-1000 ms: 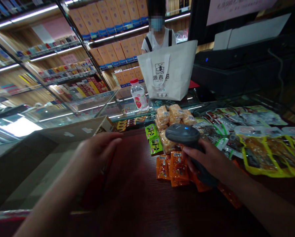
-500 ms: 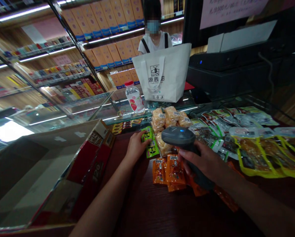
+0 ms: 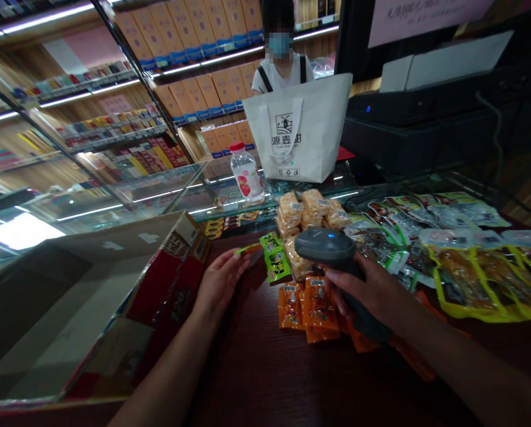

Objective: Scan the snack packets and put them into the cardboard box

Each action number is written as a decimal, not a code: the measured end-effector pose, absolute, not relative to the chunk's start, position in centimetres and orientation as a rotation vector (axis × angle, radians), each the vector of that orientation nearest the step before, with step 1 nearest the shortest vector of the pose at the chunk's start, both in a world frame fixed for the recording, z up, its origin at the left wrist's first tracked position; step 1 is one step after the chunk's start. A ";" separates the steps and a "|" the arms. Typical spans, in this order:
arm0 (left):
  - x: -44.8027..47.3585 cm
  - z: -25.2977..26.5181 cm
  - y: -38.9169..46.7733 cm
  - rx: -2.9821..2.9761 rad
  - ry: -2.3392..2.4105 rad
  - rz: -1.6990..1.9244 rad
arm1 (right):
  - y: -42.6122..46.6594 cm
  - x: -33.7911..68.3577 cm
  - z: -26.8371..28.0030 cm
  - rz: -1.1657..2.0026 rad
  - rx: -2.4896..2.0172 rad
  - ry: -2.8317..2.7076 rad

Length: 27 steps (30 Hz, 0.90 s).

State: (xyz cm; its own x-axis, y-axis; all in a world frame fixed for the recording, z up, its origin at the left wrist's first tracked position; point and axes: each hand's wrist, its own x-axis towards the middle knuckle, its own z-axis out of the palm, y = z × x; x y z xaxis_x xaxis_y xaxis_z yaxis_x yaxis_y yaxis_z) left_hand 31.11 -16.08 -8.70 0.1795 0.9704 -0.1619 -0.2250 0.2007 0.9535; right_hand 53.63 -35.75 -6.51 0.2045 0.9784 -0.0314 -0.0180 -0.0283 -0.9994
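Note:
My right hand (image 3: 372, 290) is wrapped round the grip of a dark grey barcode scanner (image 3: 325, 244), its head facing left with a small blue light on top. My left hand (image 3: 223, 276) pinches a small green snack packet (image 3: 248, 248), tilted so that it looks thin. Just right of it lie more green packets (image 3: 274, 258) on the dark red counter. Behind the scanner, clear-wrapped pale snack blocks (image 3: 312, 207) are piled up. Orange snack packets (image 3: 316, 305) lie beneath the scanner, partly hidden by my right hand.
An open cardboard box (image 3: 158, 296) stands at the left. Yellow-edged vacuum packs (image 3: 479, 273) and silvery-green packs (image 3: 381, 237) cover the right side. Beyond, a strawberry-print bottle (image 3: 247, 175) and a white tote bag (image 3: 298, 130) stand on the glass counter. A masked person (image 3: 283, 65) is behind the bag.
My left hand has drawn back left from the green packets, lifting one away from them. My right hand keeps the scanner in nearly the same place.

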 end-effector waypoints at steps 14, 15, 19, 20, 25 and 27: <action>28.7 -8.0 -18.9 1.155 0.736 0.843 | -35.6 53.5 -7.0 1.156 -1.320 -1.068; 28.6 -8.2 -18.8 1.186 0.748 0.863 | -35.6 53.5 -6.9 1.161 -1.333 -1.069; 28.7 -8.6 -18.9 1.240 0.822 0.967 | -36.0 53.4 -6.6 1.189 -1.388 -1.101; 28.8 -8.5 -19.1 1.230 0.828 0.981 | -36.1 53.3 -6.5 1.213 -1.382 -1.095; 29.4 -7.8 -20.2 1.186 0.877 1.052 | -36.8 52.6 -6.4 1.366 -1.275 -1.056; 29.5 -7.8 -20.4 1.177 0.925 1.041 | -37.0 52.3 -6.3 1.385 -1.266 -1.099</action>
State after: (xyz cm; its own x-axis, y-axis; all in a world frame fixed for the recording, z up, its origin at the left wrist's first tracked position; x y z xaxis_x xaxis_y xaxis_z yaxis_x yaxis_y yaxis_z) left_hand 29.50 -20.37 -7.77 0.2712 0.9620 -0.0308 -0.1440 0.0722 0.9870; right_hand 52.28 -36.98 -6.28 -0.0364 0.9856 -0.1654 -0.0627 -0.1675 -0.9839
